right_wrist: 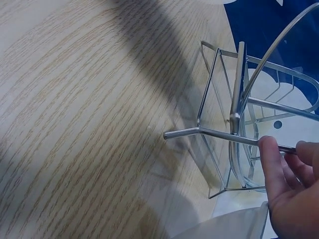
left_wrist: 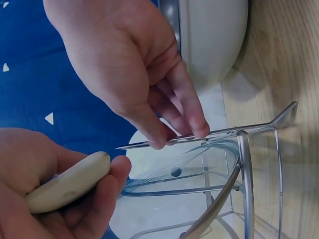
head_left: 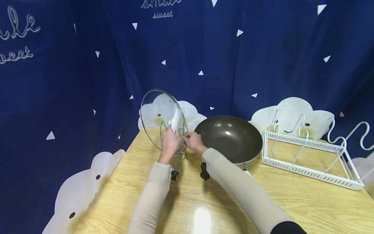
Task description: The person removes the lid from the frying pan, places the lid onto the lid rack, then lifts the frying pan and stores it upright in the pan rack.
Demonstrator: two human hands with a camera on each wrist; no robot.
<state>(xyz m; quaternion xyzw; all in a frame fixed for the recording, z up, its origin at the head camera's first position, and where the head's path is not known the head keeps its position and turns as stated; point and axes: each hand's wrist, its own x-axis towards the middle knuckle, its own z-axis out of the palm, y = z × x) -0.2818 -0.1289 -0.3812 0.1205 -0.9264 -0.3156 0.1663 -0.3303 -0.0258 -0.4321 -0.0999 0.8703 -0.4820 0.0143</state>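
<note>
My left hand (head_left: 170, 140) grips the white handle (head_left: 176, 121) of a clear glass lid (head_left: 142, 112), which stands tilted on edge with a metal rim. In the left wrist view the handle (left_wrist: 70, 185) lies between curled fingers and thumb. The lid's lower edge sits within a silver wire rack (right_wrist: 237, 89) on the table. My right hand (head_left: 193, 141) pinches one rod of that rack; the right wrist view shows thumb and fingers (right_wrist: 273, 167) on the rod. Seen from the head, the rack is partly hidden behind the hands and lid.
A dark wok (head_left: 229, 139) stands right of the rack, close to my right hand, partly behind the right forearm. Farther right, a white rack (head_left: 306, 170) with curved wire dividers lies on the wooden table (head_left: 117, 201). A blue curtain (head_left: 187, 48) hangs behind.
</note>
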